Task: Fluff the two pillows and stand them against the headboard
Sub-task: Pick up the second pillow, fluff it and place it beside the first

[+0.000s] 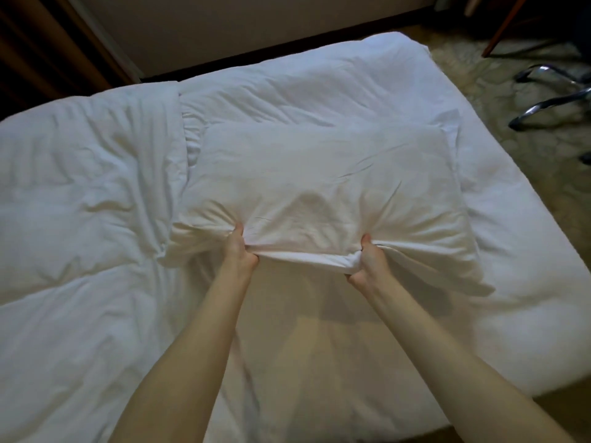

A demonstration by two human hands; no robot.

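A white pillow [319, 183] lies across the middle of the bed, its near long edge bunched up. My left hand [238, 247] grips that near edge on the left side, fingers closed in the fabric. My right hand [367, 260] grips the same edge further right, holding a fold of the pillowcase. Behind it, a second white pillow [303, 87] lies flat toward the far end of the bed. No headboard is visible.
A thick white duvet [80, 203] is piled over the left half of the bed. The bare white sheet [518, 257] shows on the right. Patterned carpet and a chrome chair base [553, 100] lie beyond the right edge. A beige wall [240, 24] runs along the far end.
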